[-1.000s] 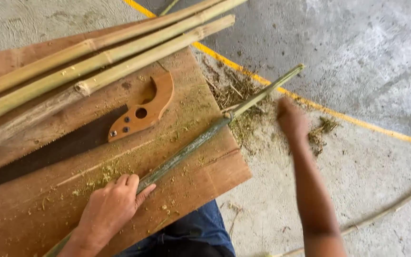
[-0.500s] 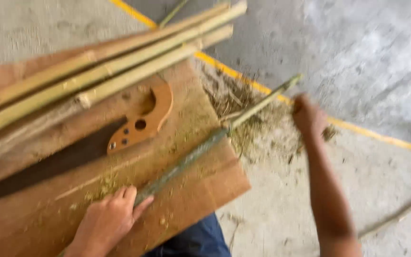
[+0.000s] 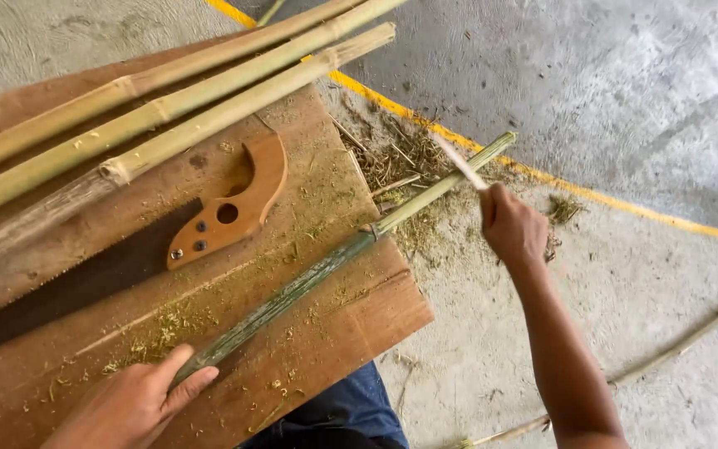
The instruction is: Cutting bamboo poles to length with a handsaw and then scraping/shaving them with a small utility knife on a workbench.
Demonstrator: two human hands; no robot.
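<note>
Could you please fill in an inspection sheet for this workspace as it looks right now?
Surface: wooden board on concrete floor, dusted with shavings.
Job's things: green bamboo stick lying across the board, its tip past the edge; thin blade.
Clutter: three bamboo poles; wooden saw handle; shavings pile.
Hands: left hand presses the stick; right hand grips the blade.
Cables: nothing seen.
Surroundings: yellow floor line.

Wooden board (image 3: 351,324) on concrete floor (image 3: 592,100); bamboo poles (image 3: 168,108), saw handle (image 3: 230,212), shavings (image 3: 400,166)
</note>
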